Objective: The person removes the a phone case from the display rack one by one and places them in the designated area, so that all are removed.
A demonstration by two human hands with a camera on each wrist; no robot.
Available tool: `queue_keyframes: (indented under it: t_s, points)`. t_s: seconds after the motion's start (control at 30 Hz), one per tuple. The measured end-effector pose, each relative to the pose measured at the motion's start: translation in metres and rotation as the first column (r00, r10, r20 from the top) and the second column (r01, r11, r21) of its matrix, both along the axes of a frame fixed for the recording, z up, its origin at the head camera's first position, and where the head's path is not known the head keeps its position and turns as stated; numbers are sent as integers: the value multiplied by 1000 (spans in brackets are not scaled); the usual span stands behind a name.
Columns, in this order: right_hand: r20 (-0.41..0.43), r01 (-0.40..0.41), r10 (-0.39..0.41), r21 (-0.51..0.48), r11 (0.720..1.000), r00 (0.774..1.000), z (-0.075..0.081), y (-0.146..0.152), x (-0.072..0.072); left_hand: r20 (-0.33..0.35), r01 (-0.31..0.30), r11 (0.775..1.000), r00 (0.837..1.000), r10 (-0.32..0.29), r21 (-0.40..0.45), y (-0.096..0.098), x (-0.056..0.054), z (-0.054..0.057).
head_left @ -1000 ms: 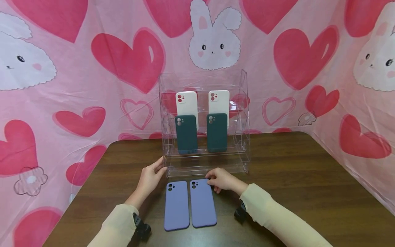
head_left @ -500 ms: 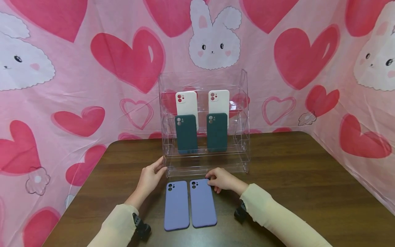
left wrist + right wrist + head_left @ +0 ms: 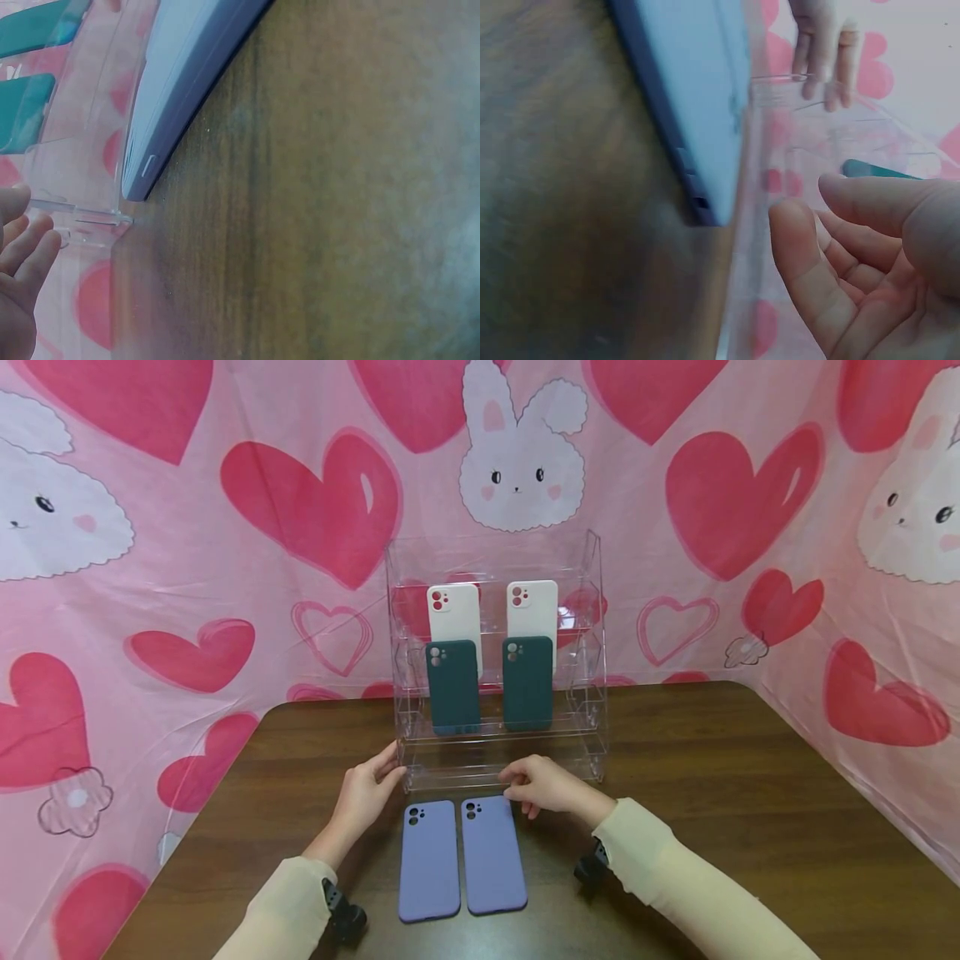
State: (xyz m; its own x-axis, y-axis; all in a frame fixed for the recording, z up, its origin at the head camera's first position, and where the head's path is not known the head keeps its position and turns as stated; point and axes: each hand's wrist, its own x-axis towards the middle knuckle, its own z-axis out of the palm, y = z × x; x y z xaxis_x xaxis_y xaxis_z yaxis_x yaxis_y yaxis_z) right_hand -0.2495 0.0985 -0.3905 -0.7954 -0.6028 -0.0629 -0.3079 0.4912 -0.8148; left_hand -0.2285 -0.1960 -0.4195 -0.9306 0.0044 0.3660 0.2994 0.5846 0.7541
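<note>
Two purple phone cases lie side by side on the table, the left case (image 3: 429,864) and the right case (image 3: 495,860), camera holes at the far end. My right hand (image 3: 551,787) hovers by the far right corner of the right case. In the right wrist view its thumb and index finger stand apart with nothing between them, the other fingers loosely bent. My left hand (image 3: 365,789) touches the lower left side of a clear acrylic display rack (image 3: 498,775), its fingers fairly straight. Two dark green cases (image 3: 453,689) stand in a lower tier, before two white cases (image 3: 532,610).
The rack stands near the back of the brown wooden table (image 3: 697,777). Its front tier lies just beyond the purple cases. Behind hangs a pink cloth (image 3: 315,410) with hearts and rabbits. A black wrist camera (image 3: 592,864) sits under the right wrist.
My right hand has lifted slightly from the corner of the right purple case, moving a little up and rightward. The left hand, the cases and the rack stay put.
</note>
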Motion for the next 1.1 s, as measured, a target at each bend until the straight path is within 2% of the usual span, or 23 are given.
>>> queue_keyframes:
  t_s: [0.2,0.37,0.77,0.9,1.1]
  points:
    - [-73,-21,20,-13,1000,997,24,7,-1,-4,1,1000,1000,-1,2,1,1,1]
    - [-136,-7,4,-24,1000,991,46,15,-5,-3,3,1000,1000,-3,-1,1,2,1]
    - [-237,93,-113,-95,991,965,90,32,-14,7,4,1000,1000,-4,2,0,2,2]
    - [-237,120,-149,-134,984,960,101,36,-20,4,4,1000,1000,-4,2,0,2,3]
    - [-264,170,-212,-173,970,941,113,43,-33,-9,15,1000,1000,-15,11,0,3,3]
